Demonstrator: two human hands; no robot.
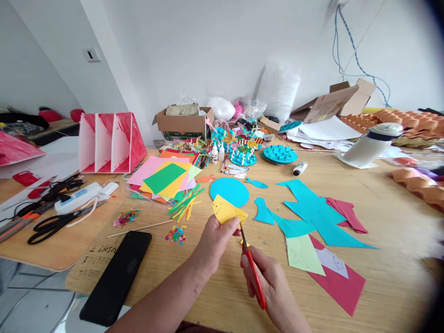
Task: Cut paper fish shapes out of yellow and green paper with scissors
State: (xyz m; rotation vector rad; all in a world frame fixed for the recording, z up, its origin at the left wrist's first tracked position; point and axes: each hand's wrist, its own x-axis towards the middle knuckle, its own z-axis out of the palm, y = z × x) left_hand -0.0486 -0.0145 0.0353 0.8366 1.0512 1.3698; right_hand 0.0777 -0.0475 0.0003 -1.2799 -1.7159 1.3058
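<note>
Between its thumb and fingers my left hand (217, 240) pinches a piece of yellow paper (226, 211) with a fish outline drawn on it. My right hand (267, 277) is closed round the red handles of a pair of scissors (257, 280). The scissors' blades point up at the lower right edge of the yellow paper, close to my left thumb. Behind the paper lies a blue paper circle (229, 188). A cut blue paper fish (257, 183) and an orange paper fish (206, 178) lie beyond my hands.
Blue paper offcuts (312, 208) and a pale green sheet (303, 253) lie to the right. At left are a black phone (118, 277), a stack of coloured paper (164, 178) and black scissors (55, 226). A glue bottle (300, 168) and a white pitcher (371, 145) are farther back.
</note>
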